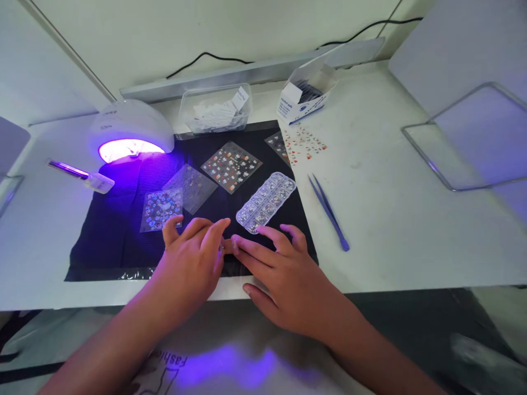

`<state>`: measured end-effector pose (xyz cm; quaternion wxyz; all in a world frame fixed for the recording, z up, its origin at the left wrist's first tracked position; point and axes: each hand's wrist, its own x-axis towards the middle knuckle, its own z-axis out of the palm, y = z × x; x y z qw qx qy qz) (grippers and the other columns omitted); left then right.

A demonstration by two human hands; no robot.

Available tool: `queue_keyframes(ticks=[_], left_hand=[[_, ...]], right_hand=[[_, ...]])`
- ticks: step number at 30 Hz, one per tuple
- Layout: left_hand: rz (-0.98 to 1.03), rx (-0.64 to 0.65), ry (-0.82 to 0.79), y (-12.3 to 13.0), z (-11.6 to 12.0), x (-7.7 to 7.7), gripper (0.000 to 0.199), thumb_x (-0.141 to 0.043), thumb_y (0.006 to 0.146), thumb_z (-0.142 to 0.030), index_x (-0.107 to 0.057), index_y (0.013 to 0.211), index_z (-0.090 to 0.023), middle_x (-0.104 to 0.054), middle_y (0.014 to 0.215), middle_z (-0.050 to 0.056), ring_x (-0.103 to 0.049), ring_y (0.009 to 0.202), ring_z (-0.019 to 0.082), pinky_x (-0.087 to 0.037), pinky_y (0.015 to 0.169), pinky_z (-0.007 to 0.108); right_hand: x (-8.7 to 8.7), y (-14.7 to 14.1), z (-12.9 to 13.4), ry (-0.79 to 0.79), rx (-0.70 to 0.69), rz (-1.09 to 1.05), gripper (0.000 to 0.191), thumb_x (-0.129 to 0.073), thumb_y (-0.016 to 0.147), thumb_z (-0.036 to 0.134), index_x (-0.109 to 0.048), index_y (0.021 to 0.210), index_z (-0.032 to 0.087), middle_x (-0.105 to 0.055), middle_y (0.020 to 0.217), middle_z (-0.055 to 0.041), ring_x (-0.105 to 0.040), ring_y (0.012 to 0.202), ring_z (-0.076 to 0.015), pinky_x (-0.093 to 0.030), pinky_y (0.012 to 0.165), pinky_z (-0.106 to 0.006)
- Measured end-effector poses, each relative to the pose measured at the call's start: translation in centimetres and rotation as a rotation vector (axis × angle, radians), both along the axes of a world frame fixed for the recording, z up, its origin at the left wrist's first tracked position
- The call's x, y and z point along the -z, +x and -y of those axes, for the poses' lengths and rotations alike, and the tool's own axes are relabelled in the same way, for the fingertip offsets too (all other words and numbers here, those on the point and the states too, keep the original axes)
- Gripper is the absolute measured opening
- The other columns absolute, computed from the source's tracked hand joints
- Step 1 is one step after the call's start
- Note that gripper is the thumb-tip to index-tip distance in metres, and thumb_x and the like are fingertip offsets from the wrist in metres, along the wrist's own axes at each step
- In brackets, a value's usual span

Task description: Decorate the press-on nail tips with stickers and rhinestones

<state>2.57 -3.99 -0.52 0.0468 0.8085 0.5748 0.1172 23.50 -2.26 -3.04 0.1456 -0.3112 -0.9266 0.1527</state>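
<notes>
The left hand (pixel 189 258) and right hand (pixel 284 277) meet over the near part of the black cloth mat (pixel 102 236). The left fingers curl, their grip hidden; the right thumb stands apart from its fingers. The clear plastic case with 2 rows of compartments (pixel 267 202) lies at the right fingertips, between 1 clear square blue-patterned sticker sheet (pixel 158 210) and the slim blue tweezers (pixel 329 213) farther right.

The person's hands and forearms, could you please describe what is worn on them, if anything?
The left hand and right hand are gloveless; no sleeve, watch or bracelet shows on either forearm. A small shiny spot by the left fingers is too unclear to identify.
</notes>
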Motion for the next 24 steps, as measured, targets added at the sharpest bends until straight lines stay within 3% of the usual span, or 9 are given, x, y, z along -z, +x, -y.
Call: queue_keyframes(ticks=[19,24], left_hand=[[-0.004,-0.002,0.002,-0.23,0.0,0.18,0.038,-0.053,0.092,-0.009,-0.049,0.128,-0.016,-0.078,0.095,0.005,-0.067,0.107,0.028,-0.024,0.102,0.053],[-0.017,-0.013,0.044,-0.26,0.44,-0.26,0.043,-0.053,0.09,-0.013,-0.047,0.132,-0.015,-0.075,0.103,0.01,-0.064,0.11,0.033,-0.025,0.101,0.057]], right_hand=[[-0.14,0.0,-0.15,-0.026,0.0,0.006,0.049,-0.048,0.098,0.035,-0.051,0.144,0.017,-0.06,0.147,-0.0033,-0.038,0.135,-0.0324,-0.014,0.109,-0.053],[-0.29,0.01,0.02,-0.034,0.01,0.019,0.049,-0.049,0.099,0.037,-0.051,0.144,0.018,-0.059,0.148,-0.0032,-0.039,0.135,-0.0322,-0.015,0.11,-0.053]])
